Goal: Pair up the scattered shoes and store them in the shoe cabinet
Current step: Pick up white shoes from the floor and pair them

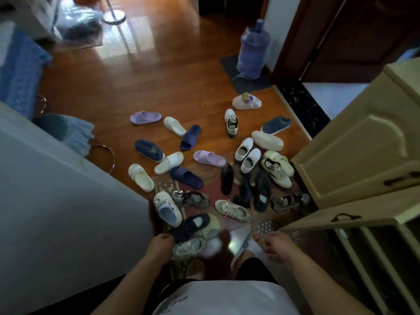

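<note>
Many shoes lie scattered on the wooden floor and a patterned mat [227, 223]. Among them are two purple slides [145, 117] [209, 158], two navy slides [190, 137] [186, 177], cream slides [174, 126], a pair of white sneakers [247, 153], a white clog [167, 208] and a dark slip-on [189, 226]. The cream shoe cabinet [354, 153] stands at the right, its doors swung open and its slatted shelves [363, 258] showing. My left hand [160, 244] hangs with curled fingers beside the dark slip-on, holding nothing. My right hand [276, 246] hangs loosely open above the mat.
A white wall corner [68, 201] fills the left. A blue water jug [253, 53] stands on a dark mat at the back. A light blue stool [75, 135] sits left of the shoes. A dark wooden door [352, 37] is behind the cabinet. My feet wear slippers.
</note>
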Motion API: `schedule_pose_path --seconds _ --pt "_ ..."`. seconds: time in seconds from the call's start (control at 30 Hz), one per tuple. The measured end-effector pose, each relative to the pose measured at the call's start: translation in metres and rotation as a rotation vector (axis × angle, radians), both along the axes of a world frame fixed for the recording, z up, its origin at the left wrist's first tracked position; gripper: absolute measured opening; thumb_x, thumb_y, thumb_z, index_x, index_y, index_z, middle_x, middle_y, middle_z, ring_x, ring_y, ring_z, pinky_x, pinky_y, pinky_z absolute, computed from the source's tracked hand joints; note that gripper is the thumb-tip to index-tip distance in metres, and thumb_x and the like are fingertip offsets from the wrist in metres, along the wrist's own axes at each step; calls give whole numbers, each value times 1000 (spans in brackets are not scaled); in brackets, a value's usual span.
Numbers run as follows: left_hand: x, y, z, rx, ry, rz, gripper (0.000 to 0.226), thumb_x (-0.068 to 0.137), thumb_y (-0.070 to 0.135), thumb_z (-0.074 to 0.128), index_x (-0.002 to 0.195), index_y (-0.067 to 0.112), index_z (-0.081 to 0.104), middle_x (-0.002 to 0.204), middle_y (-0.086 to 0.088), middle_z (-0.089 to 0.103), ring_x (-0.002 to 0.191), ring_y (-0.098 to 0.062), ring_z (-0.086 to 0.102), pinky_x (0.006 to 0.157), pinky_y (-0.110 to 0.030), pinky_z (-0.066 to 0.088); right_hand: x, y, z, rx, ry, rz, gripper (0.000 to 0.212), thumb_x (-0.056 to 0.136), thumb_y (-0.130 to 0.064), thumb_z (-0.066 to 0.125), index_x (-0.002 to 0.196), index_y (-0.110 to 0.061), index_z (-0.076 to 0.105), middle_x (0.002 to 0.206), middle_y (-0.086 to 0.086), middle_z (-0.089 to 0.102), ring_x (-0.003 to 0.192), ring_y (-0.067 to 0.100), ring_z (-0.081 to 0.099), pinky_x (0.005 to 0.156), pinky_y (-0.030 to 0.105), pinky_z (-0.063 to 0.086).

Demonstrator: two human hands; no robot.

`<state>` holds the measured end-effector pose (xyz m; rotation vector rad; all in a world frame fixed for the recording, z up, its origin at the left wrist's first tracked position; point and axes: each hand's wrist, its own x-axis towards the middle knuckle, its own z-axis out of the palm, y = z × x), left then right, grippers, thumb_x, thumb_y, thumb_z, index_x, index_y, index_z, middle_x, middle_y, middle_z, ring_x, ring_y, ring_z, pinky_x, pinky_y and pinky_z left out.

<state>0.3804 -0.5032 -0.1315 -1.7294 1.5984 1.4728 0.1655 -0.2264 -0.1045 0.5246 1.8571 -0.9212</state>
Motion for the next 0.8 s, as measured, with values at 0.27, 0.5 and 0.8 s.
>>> schedule_pose_path --seconds 0.27,0.5,0.8 --pt "-71 -5 -14 -24 -36 87 19 98 9 48 93 4 65 68 -17 55 57 -28 47 59 -38 32 -118 0 -23 98 -2 161 19 97 -2 47 81 -7 55 65 14 51 57 24 49 52 32 39" --pt "-163 19 7 -147 -1 172 15 95 14 55 102 11 68 96 -11 67 96 -36 66 76 -35 49 -234 -9 -6 147 -8 329 17 101 -5 44 90 -1 58 80 17 59 74 31 58 72 38 44" --pt "-188 38 11 -76 -5 204 17 94 13 54 85 18 67 90 -23 68 83 -41 65 69 -36 43 -267 -14 -10 138 -8 310 15 100 -6 44 98 -2 59 83 17 54 64 25 49 53 29 37"
